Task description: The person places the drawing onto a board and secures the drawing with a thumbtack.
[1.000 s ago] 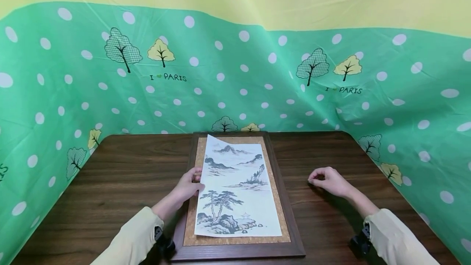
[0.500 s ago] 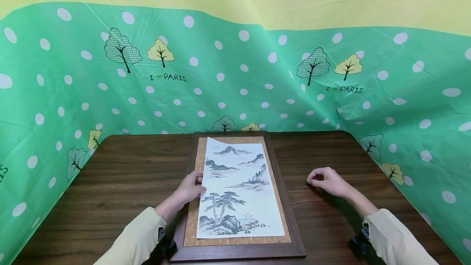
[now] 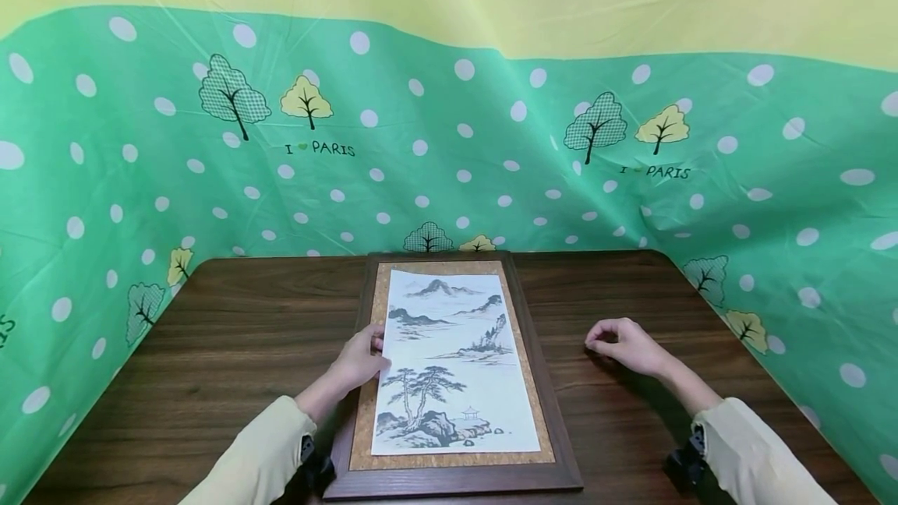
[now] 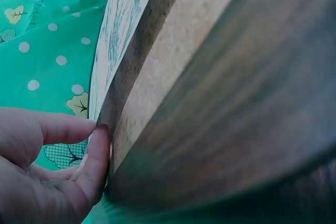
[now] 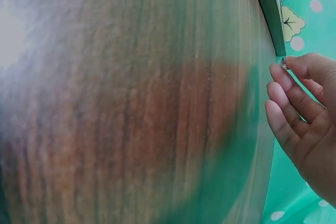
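Our left hand (image 3: 358,358) pinches the left edge of the ink-landscape print (image 3: 449,341), thumb on the picture side and fingers behind. The print lies over the corkboard (image 3: 449,461), with cork showing along all four sides; at our grip the edge stands a little off the cork, shading it. To handle the sheet well, we should hold it lightly so the margin does not crease, and judge its straightness against the dark wooden frame (image 3: 449,479) around the cork; by our eye the borders should be evened before the raised edge is pressed down. The frame rests on the tabletop (image 3: 266,326). To its right, well apart from the print, our right hand (image 3: 627,345) pinches a small shiny piece (image 5: 284,63) between thumb and forefinger, too small to identify; we would hold it clear of the paper while aligning. Beyond hangs the polka-dot cloth (image 3: 393,197).
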Motion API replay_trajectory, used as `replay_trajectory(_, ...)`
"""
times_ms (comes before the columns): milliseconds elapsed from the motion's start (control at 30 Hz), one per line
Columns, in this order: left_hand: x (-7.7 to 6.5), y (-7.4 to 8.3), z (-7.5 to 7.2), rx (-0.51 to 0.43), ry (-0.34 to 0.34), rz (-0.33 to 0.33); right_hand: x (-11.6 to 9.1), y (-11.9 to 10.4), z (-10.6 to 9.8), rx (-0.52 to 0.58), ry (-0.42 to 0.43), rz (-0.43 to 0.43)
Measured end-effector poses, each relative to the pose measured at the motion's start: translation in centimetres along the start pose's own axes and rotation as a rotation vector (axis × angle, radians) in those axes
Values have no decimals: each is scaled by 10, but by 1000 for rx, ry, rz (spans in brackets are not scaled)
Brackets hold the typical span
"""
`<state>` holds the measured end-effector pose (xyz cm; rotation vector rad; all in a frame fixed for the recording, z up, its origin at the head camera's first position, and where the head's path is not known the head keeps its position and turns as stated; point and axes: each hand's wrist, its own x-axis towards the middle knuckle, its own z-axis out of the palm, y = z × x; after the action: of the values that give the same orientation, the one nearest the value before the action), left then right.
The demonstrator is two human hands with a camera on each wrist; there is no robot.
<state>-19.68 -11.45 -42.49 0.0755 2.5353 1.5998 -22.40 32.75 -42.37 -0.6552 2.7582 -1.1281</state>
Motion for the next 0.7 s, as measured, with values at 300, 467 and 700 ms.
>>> replay_trajectory(300,-3,3,-21,194,-4,123,7,-11,-1,84,-33,26)
replay_trajectory(467,-6,-6,-44,349,-23,255,14,-16,2,94,-44,3)
replay_trajectory(700,-9,-29,-66,343,-107,290,27,-27,8,167,-61,9)
